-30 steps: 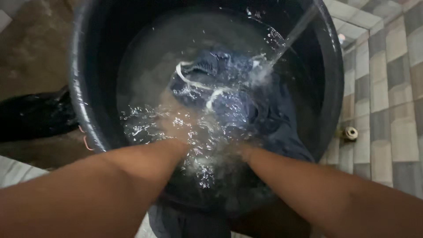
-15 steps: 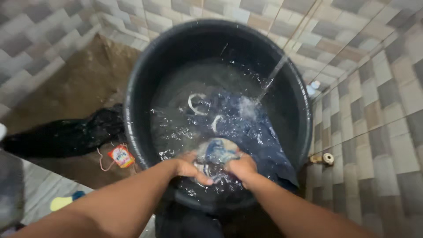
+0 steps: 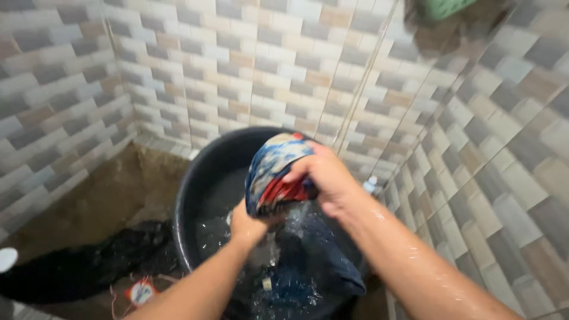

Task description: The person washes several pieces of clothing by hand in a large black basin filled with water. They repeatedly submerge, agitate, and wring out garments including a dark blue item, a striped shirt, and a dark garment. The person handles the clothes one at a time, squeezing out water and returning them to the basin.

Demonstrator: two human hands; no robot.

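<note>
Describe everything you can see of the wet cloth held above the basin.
The wet blue, red and white patterned cloth is bunched into a thick roll and lifted above the round black plastic basin. The right hand grips its upper end, the left hand its lower end. Water drips from it into the basin.

Grey and beige tiled walls, brown wet floor, dark cloth heap on floor, green basket overhead

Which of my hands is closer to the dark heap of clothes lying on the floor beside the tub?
Left. The left hand grips the lower end of the wet patterned cloth, on the side of the dark heap. The right hand holds the cloth's upper end, higher and farther away.
</note>
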